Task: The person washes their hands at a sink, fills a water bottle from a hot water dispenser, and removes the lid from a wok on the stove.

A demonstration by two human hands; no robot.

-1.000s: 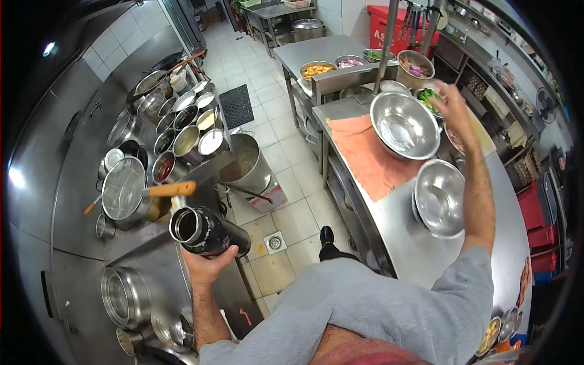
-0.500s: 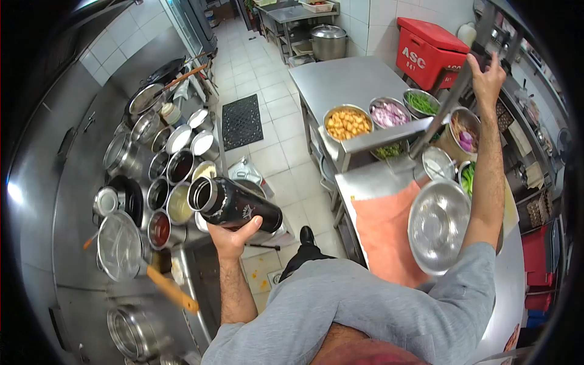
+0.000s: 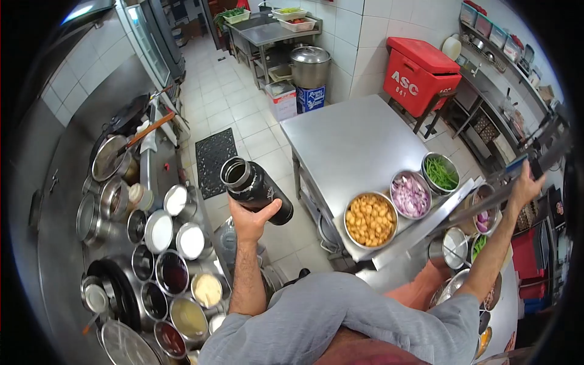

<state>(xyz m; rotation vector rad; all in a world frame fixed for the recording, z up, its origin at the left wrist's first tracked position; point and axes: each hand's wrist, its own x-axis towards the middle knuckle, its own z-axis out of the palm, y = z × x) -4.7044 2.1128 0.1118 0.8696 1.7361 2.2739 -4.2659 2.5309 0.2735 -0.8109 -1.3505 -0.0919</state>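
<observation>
My left hand (image 3: 248, 222) is wrapped round a black insulated water bottle (image 3: 260, 194). The bottle is lidless and tilted, its steel mouth facing up and left above the floor. At the far right, my right hand (image 3: 527, 185) reaches up beside a metal shelf frame (image 3: 486, 198). Its fingers are bent around a dark thing with a bluish edge, too small and blurred to name. Below that arm stand a steel pot (image 3: 455, 248) with a utensil in it and a bowl of purple onion (image 3: 483, 220).
Pots of sauces and powders crowd the left counter, among them a white-filled pot (image 3: 159, 232). Bowls of fried cubes (image 3: 370, 220), chopped onion (image 3: 410, 194) and green beans (image 3: 440, 172) line the steel table (image 3: 359, 137). A red box (image 3: 420, 76) stands behind.
My view has swung upward and tilted. The bottle in my left hand appears higher in view. My right hand, earlier with fingers spread near the post, has its fingers bent around the dark thing.
</observation>
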